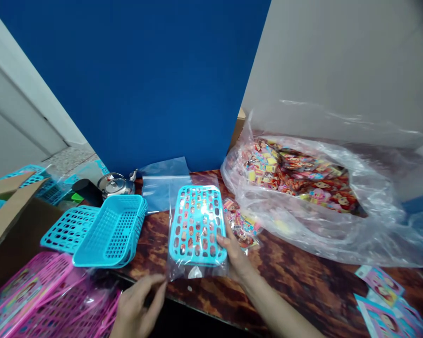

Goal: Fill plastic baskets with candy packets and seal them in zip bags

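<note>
A turquoise plastic basket (pixel 198 223) filled with small colourful packets lies on the brown table inside a clear plastic bag (pixel 193 271). My right hand (pixel 235 251) rests against the basket's right lower corner, fingers curled on the bagged basket. My left hand (pixel 138 303) hovers at the table's near edge, just left of the bag's open end, fingers loosely together with nothing visibly in them.
A stack of empty turquoise baskets (pixel 111 231) and a lid (pixel 67 227) sit to the left. Pink baskets (pixel 45 300) lie bottom left. A big clear sack of colourful packets (pixel 303 180) fills the right. Empty bags (pixel 164 184), a kettle (pixel 115 184) and cards (pixel 380 281) lie about.
</note>
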{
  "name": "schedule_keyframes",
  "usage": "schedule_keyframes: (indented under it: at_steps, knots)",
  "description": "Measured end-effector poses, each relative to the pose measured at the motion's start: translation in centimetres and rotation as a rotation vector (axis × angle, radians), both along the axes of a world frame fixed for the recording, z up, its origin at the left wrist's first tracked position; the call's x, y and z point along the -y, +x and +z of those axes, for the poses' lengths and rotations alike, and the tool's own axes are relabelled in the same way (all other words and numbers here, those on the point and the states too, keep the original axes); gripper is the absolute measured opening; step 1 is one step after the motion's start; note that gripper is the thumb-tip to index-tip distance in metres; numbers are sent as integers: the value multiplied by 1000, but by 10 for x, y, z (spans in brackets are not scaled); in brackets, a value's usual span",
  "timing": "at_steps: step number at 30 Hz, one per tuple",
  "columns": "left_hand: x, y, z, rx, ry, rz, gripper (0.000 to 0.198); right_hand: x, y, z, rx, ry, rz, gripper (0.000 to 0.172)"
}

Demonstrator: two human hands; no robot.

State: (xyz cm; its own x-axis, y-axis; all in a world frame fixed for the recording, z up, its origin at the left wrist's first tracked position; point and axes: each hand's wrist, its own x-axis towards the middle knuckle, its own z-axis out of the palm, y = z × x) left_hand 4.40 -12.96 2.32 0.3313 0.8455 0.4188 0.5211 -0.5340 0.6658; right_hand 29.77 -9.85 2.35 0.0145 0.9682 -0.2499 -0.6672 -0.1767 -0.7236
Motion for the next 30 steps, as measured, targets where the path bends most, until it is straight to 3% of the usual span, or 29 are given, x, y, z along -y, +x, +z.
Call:
schedule_keyframes:
  at_steps: [3,5,7,11,14,19,23,26,30]
  knots:
    - [-3,-6,1,203,-392,121,13,-1,0,-1,18,-11,36,82]
    - [-18,-4,-1,455,-573,321,27,-1,1,-2,22,-22,67,79]
    - [-39,7,-4,693,-722,376,46,0,2,-4,28,-23,109,78]
    - [-66,38,-5,1008,-1085,161,59,5,6,-6,47,19,204,80]
    - [-62,55,-5,1132,-1281,13,65,10,8,-5,80,50,254,81]
    - [-40,57,-17,1231,-1391,46,81,14,8,-2,128,68,234,78]
    - [-33,53,-24,1206,-1398,89,79,14,6,-5,130,91,269,82]
    - [-33,56,-18,1229,-1367,158,75,14,5,-8,187,148,288,82]
    - [-39,63,0,1250,-1416,264,59,12,12,-7,455,226,369,74]
